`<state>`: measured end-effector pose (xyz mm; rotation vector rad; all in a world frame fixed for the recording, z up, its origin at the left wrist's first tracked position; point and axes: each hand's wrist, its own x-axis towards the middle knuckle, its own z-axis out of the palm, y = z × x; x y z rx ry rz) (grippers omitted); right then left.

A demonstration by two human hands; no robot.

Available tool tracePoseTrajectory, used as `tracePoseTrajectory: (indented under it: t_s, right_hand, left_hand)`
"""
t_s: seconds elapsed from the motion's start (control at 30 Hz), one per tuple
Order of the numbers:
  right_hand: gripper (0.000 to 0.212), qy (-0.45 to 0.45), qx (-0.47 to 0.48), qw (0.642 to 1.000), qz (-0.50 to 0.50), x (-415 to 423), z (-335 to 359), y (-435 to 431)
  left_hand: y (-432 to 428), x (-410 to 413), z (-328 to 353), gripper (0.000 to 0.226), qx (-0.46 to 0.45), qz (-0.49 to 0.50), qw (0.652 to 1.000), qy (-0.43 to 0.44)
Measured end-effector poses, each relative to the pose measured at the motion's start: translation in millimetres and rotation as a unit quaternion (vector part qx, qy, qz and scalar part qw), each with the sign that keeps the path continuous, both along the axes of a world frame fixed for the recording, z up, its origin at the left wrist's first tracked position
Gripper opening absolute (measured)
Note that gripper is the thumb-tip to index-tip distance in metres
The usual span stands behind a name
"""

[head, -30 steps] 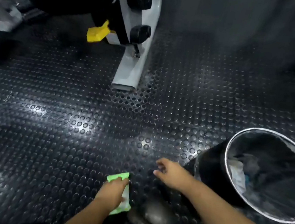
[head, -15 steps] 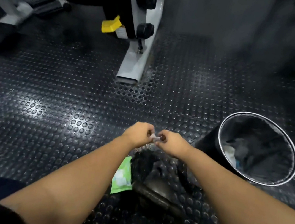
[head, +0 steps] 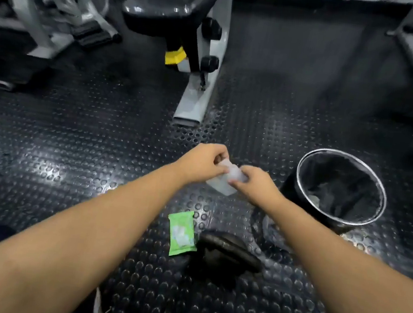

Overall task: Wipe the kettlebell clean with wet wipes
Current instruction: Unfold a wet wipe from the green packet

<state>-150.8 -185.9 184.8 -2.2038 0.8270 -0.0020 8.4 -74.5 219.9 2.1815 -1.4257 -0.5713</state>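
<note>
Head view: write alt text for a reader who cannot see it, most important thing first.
The left hand and right hand pinch a white wipe between them above a studded black floor. Nearer lie a green pack and a black kettlebell; a bin stands at right.

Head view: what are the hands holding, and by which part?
A wet wipe, pinched at opposite edges: left hand one side, right hand the other.
</note>
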Motion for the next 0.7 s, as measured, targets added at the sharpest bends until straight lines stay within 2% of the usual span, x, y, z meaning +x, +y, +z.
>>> tracePoseTrajectory:
  t_s: [0.1,0.2,0.3,0.43,0.6,0.7]
  right_hand:
    - [0.03,-0.059,0.003,0.998,-0.033,-15.4,33.9,2.4]
    - [0.023,-0.137,0.031,0.987,-0.079,-33.5,72.5,13.7]
    - [0.031,-0.197,0.077,0.97,-0.122,-52.2,104.4,28.6]
    - [0.043,-0.275,0.176,0.93,-0.169,-70.4,133.3,47.4]
    - [0.036,-0.335,0.188,0.907,-0.174,-89.4,165.5,57.8]
    - [0.028,-0.362,0.17,0.905,-0.143,-100.4,189.7,65.5]
  left_hand:
    - [6.1,-9.1,37.7,0.019,-0.024,0.001,0.999,0.025]
    - [16.0,-29.2,71.5,0.019,-0.061,0.014,0.997,0.04]
    - [30.4,-49.3,94.0,0.023,-0.103,0.033,0.991,0.077]
    - [47.5,-72.4,123.3,0.027,-0.144,0.057,0.98,0.123]
    - [69.9,-93.9,162.5,0.026,-0.162,0.049,0.965,0.199]
    - [86.5,-102.0,188.8,0.021,-0.165,0.045,0.966,0.193]
